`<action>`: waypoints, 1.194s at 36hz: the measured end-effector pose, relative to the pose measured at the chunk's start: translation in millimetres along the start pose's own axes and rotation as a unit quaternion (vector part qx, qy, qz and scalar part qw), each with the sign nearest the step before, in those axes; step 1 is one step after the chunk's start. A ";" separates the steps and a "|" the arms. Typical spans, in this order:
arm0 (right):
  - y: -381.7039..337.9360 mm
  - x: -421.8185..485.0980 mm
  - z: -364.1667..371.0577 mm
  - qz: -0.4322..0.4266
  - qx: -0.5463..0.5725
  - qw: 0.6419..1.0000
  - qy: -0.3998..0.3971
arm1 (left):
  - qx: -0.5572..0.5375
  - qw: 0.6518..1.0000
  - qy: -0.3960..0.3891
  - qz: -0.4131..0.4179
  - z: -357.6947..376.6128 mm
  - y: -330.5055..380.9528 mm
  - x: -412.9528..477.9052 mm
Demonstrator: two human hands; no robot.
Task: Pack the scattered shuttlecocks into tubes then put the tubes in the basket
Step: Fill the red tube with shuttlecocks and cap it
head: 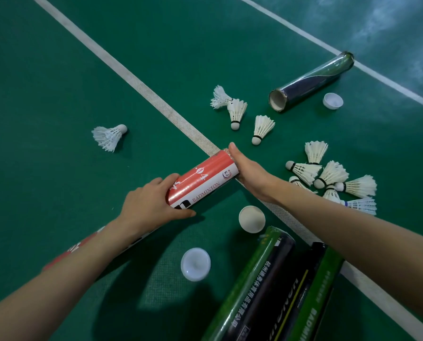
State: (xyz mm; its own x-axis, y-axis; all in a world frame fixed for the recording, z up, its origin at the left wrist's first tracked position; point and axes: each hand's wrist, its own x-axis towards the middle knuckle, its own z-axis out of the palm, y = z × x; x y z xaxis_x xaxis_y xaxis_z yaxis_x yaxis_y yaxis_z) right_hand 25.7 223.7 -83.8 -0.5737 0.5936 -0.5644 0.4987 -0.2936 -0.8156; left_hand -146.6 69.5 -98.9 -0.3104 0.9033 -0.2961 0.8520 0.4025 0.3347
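Red-and-white tube (203,180): lies slanted on the green court floor (58,94), its far end on the white line (136,82), "BADMINTON" printed along its side.
Left hand (149,205): fingers and thumb curled round the tube's near part, gripping it.
Right hand (248,168): laid flat against the tube's far mouth, the uppermost finger straight along the rim; a few feather tips show at the rim.
Lone shuttlecock (108,136): on its side left of the line, well apart from the rest.
Three shuttlecocks (237,112): beyond the tube, right of the line, two of them touching.
Heap of shuttlecocks (331,173): just right of the right forearm, overlapping.
Dark glossy tube (311,82): farther right, open mouth facing the camera, a white cap (332,101) beside it.
Two more caps (251,219) (195,264): on the floor between the forearms.
Green-and-black tubes (267,286): side by side at the bottom edge.
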 end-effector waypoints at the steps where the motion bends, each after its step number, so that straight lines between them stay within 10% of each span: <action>1: 2.1 0.0 -1.4 -0.003 0.002 1.000 0.012 | 0.002 1.000 0.000 -0.001 0.0 0.0 0.5; 8: 3.0 -4.9 -16.0 -0.101 -0.030 0.979 0.173 | -0.015 1.000 -0.001 -0.012 1.6 3.1 2.4; 22: -13.2 -22.4 -28.9 -0.082 -0.097 0.991 -0.044 | -0.021 0.999 0.009 0.027 -0.1 7.2 -5.1; 43: -28.5 -23.6 -27.4 -0.058 -0.052 0.989 -0.127 | -0.005 0.998 0.032 0.047 -7.9 6.7 -6.9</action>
State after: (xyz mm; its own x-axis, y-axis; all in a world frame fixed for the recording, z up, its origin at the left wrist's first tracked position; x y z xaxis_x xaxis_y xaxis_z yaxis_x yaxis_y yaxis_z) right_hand 42.8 238.6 -43.7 -0.7693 0.4066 -0.4929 0.4771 -0.1475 -0.8664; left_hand -142.1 67.1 -87.5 -0.2561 0.9445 -0.2058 0.8746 0.3171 0.3667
